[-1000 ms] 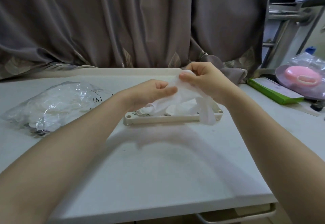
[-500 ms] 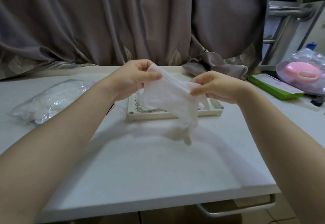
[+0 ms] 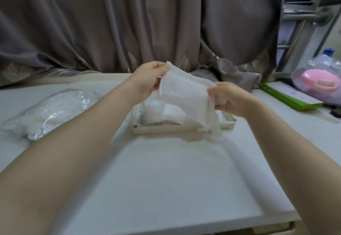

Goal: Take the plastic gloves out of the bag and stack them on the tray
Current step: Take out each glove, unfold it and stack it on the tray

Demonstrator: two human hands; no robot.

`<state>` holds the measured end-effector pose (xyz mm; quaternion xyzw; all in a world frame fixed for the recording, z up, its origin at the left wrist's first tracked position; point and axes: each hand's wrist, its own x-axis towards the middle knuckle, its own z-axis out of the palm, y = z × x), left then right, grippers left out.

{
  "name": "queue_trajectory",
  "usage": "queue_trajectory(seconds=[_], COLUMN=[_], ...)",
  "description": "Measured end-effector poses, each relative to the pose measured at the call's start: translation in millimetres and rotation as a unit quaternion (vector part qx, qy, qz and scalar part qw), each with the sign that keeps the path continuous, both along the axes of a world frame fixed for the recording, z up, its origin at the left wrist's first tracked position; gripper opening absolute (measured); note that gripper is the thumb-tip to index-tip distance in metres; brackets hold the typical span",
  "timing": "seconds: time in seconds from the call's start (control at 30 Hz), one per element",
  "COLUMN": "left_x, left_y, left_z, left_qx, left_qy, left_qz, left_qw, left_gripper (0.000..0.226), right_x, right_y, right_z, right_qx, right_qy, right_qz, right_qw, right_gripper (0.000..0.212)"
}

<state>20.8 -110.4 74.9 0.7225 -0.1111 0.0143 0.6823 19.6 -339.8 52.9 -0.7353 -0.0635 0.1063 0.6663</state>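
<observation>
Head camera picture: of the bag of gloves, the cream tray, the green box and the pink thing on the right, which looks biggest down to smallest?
1. Bag of gloves
2. Tray, partly hidden by gloves
3. Green box, farther away, so unsure against the tray
4. Pink thing, smallest

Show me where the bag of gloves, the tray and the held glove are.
bag of gloves (image 3: 49, 111), head view, middle of the clear plastic.
tray (image 3: 166, 129), head view, near front rim.
held glove (image 3: 184, 91), head view, stretched middle.
</observation>
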Motion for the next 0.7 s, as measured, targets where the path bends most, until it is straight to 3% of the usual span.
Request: queue_trajectory(seconds=[0.1,0.17,0.23,0.3,0.43,0.6,0.67,0.7], left_x=[30,45,55,61,60,47,43,42], left_y=[-4,-7,-8,-4,22,35,36,36], left_z=[11,19,21,11,-29,-54,-54,-54], left_qx=[0.086,0.075,0.038,0.024,0.236,0.405,0.44,0.443], left_qy=[-0.067,-0.09,-0.093,-0.089,-0.087,-0.086,-0.098,-0.095], left_qz=[0.091,0.097,0.083,0.05,0.009,-0.034,-0.034,-0.033], left_qw=[0.99,0.988,0.991,0.994,0.968,0.91,0.892,0.891], left_gripper=[0.015,0.015,0.015,0.019,0.021,0.025,0.025,0.024], right_x=[29,46,55,60,57,49,48,46], right_y=[0,2,6,10,9,17,19,20], right_z=[8,20,28,23,-28,-60,-63,-64], right_qx=[-0.093,-0.116,-0.143,-0.238,-0.451,-0.562,-0.596,-0.602], right_qy=[-0.144,-0.239,-0.331,-0.385,-0.382,-0.36,-0.358,-0.352], right_qz=[-0.15,-0.244,-0.271,-0.229,-0.069,0.006,-0.005,-0.023], right_qw=[0.974,0.933,0.893,0.862,0.804,0.745,0.719,0.716], right_gripper=[0.011,0.012,0.013,0.015,0.021,0.025,0.02,0.026])
